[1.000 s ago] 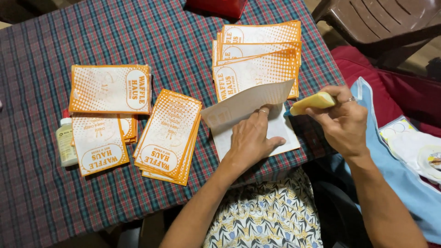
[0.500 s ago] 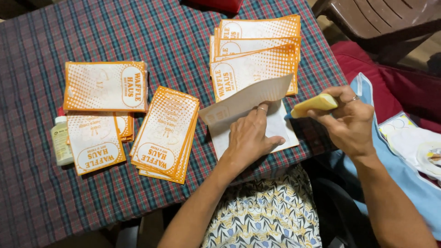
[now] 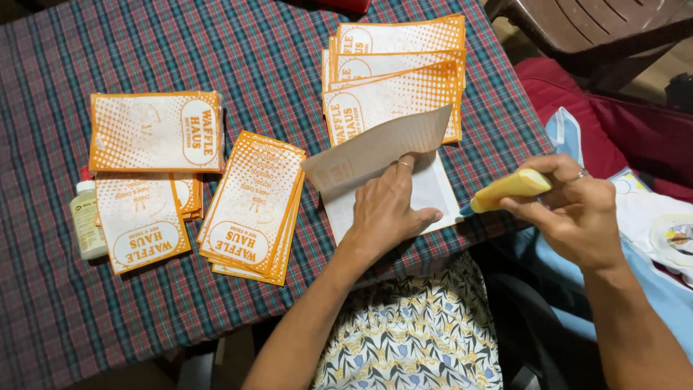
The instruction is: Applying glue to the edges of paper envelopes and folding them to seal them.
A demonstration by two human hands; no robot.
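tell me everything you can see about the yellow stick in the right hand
The yellow stick is a short, smooth tube, seemingly plastic, with a small dark tip at its lower left end. It lies nearly level, tip toward the white sheet at the table's near edge. The right hand pinches its far end between fingers and thumb.

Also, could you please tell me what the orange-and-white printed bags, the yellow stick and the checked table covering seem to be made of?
The flat orange-and-white printed bags look like thin matte paper: the flap under the left hand bends in a soft curve. The yellow stick in the right hand seems smooth, slightly glossy plastic. The dark checked table covering looks like woven cloth, dull, with a plaid pattern.
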